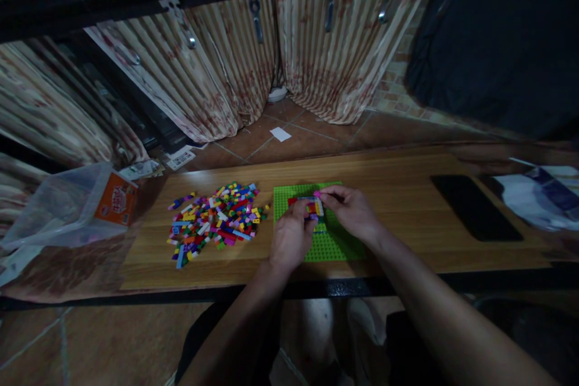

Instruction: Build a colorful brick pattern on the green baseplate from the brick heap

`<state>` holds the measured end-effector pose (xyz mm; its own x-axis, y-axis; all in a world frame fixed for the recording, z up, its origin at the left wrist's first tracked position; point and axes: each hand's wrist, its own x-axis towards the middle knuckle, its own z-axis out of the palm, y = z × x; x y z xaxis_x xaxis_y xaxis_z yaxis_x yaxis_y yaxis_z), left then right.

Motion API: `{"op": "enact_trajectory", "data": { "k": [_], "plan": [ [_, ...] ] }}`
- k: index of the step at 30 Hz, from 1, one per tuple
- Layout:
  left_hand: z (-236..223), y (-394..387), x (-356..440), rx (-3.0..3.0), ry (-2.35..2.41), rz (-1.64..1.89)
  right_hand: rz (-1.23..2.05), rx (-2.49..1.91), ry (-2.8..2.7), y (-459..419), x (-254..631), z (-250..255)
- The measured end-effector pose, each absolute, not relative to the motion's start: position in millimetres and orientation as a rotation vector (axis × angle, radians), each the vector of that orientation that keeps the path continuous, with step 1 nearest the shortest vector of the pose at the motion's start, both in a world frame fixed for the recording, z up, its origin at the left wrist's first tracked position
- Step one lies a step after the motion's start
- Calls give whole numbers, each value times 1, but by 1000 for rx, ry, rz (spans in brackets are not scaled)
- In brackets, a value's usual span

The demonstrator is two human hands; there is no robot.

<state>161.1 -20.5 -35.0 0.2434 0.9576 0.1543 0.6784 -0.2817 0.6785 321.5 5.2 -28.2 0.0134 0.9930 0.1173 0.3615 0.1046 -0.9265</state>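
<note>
between loose bricks (220,217) and black slab (476,207), right hand (355,211) pinches pink brick (317,193), left hand (292,236) grips half-hidden build (312,207)

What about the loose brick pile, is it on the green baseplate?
No, the brick pile lies on the wooden tabletop, left of the green baseplate.

From here I can't read a word for certain: well left of the left hand (289,238), the orange label (116,199) on a clear bin (67,204) carries pale, blurred characters, and beyond that hand, also to its left, a white paper (181,158) bears dark print too small to make out.
</note>
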Motion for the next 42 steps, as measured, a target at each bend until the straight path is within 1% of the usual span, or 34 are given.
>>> {"op": "enact_trajectory", "data": {
  "k": [9,20,34,42],
  "plan": [
    [-37,-23,162,2096,1505,793,867,-1454,-1537,4,321,-26],
    [-44,-24,162,2232,1482,916,844,-1503,-1607,2,322,-26],
    [-35,-23,164,2201,1457,822,849,-1503,-1617,6,324,-30],
    [-37,-21,167,2164,1515,832,839,-1506,-1613,5,323,-29]
  ]
}}
